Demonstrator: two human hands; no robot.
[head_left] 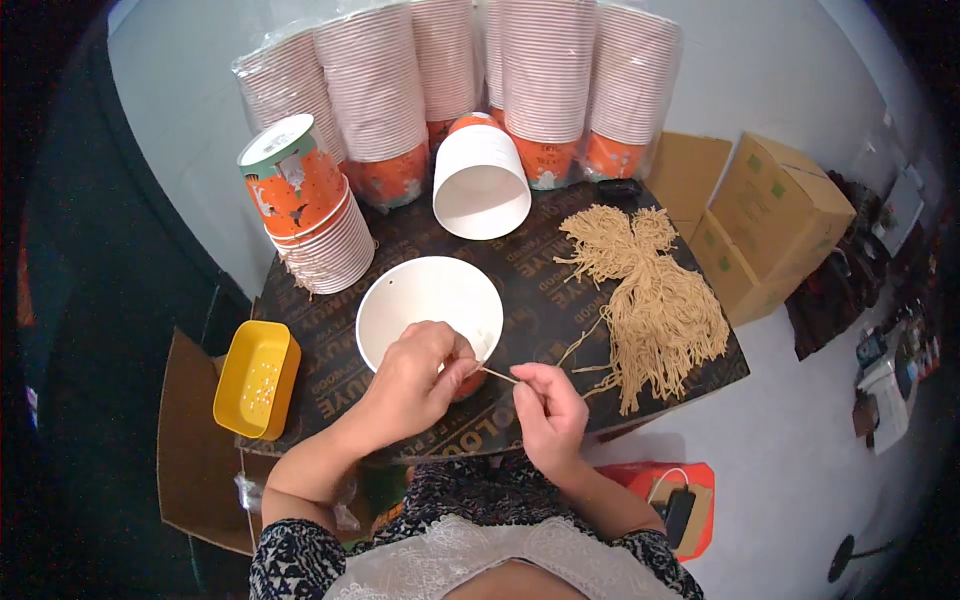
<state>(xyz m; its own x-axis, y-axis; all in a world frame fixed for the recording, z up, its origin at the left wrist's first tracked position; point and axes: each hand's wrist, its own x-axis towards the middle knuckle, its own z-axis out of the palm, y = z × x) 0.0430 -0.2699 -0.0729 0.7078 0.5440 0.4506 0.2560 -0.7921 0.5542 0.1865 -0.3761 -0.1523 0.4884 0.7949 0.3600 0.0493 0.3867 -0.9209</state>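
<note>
The left hand [415, 385] grips the near rim of an upright cup [430, 312], fingers closed on the rim. The cup interior is white and appears empty. The right hand [548, 412] pinches one end of a tan string [497, 374] between thumb and forefinger; the string runs from that pinch to the cup rim at the left hand. Whether the string passes through the cup wall cannot be told at this resolution.

The cup stands on a dark board [540, 290]. At the board's left edge sits a yellow tray [257, 379] holding small pale items, too small to identify. To the right of the cup lies a loose bundle of tan strings [655, 300], well apart from the cup.

Beyond the cup, a second cup [481, 180] lies on its side, open mouth toward the viewer, interior empty. Left of it stands a short nested stack [312, 220], inverted, orange and printed. At the far edge stand tall wrapped stacks [470, 80] of nested cups in clear film.

Off the board to the right sit two cardboard boxes [775, 225], closed.
</note>
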